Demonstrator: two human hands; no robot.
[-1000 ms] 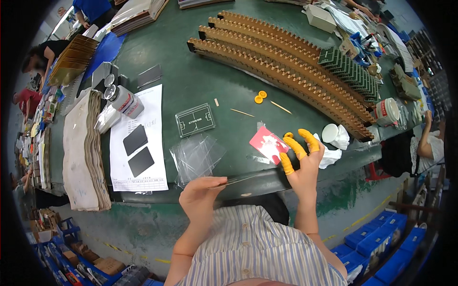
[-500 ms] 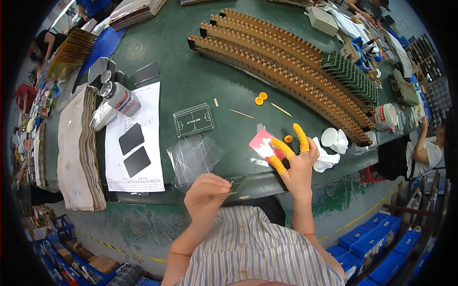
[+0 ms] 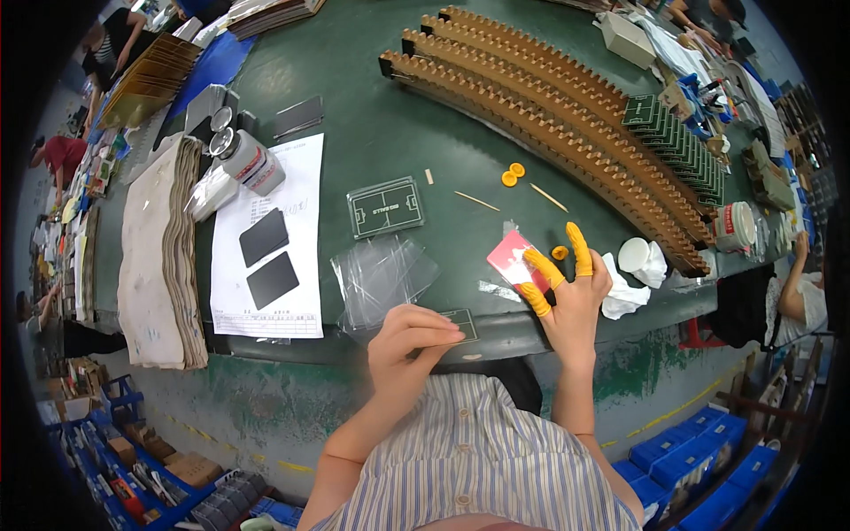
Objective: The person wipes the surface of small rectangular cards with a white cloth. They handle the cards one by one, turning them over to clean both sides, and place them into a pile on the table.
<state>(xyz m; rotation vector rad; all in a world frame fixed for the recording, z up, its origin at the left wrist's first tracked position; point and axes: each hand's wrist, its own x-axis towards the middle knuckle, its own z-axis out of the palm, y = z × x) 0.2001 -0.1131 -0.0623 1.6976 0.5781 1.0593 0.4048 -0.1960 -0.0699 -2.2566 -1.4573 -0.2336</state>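
Observation:
My left hand [image 3: 409,347] pinches a small green card with white line markings [image 3: 462,325] at the table's front edge. Yellow rubber finger cots cover the thumb and two fingers of my right hand [image 3: 574,305]. Its fingers are spread over a pink pad [image 3: 509,254] smeared with white paste; whether the fingertips touch it I cannot tell. A stack of similar green cards [image 3: 387,209] lies beyond my left hand, with clear plastic sheets [image 3: 382,276] in front of it. Close to my right fingers sits a rolled yellow finger cot [image 3: 560,253].
Long slotted wooden racks [image 3: 531,115] curve across the far right, with green cards [image 3: 677,146] standing in their near end. Two wooden picks lie mid-table, one a toothpick [image 3: 476,200]. At left are a paper sheet [image 3: 305,221], black cards [image 3: 273,280] and a bottle [image 3: 252,164].
The whole view has shifted, so the table appears further right and slightly higher. The card in my left hand has changed its tilt. My right hand stays spread by the pink pad.

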